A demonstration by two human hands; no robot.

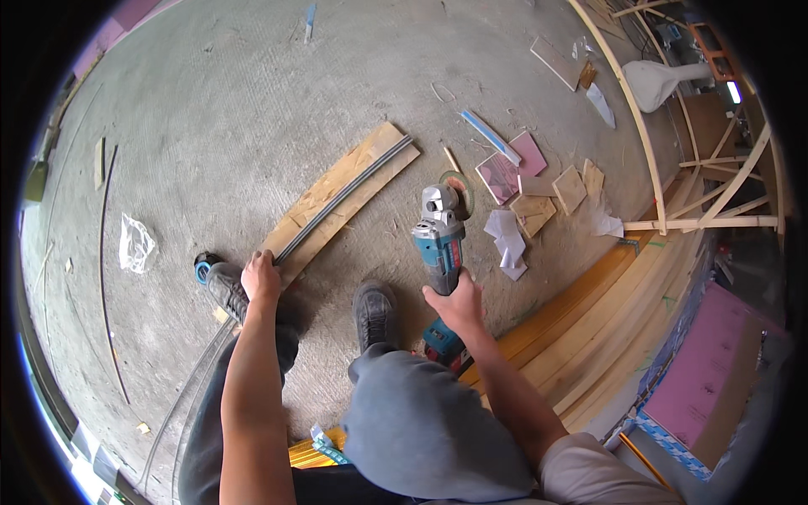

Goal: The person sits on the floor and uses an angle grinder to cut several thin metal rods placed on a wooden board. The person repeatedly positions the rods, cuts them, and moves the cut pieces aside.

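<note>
My right hand [459, 301] is wrapped round the grip of a teal and black angle grinder [441, 240]. Its head points away from me, and a thin disc [459, 195] shows on the right side of the head. My left hand [261, 278] is closed on several thin grey metal bars [341, 198], which lie bundled along a wooden board [316, 189] on the floor. The bars run back past my left boot [227, 288] toward the lower left. A gap separates the grinder from the bars. My left fingertips are partly hidden.
Long timber planks [589, 337] lie at the right, beside a wooden frame [724, 223]. Pink board pieces [528, 154], wood offcuts [571, 189] and crumpled paper [505, 240] lie right of the grinder. A roll of blue tape [202, 269] and a plastic bag [136, 244] are at the left.
</note>
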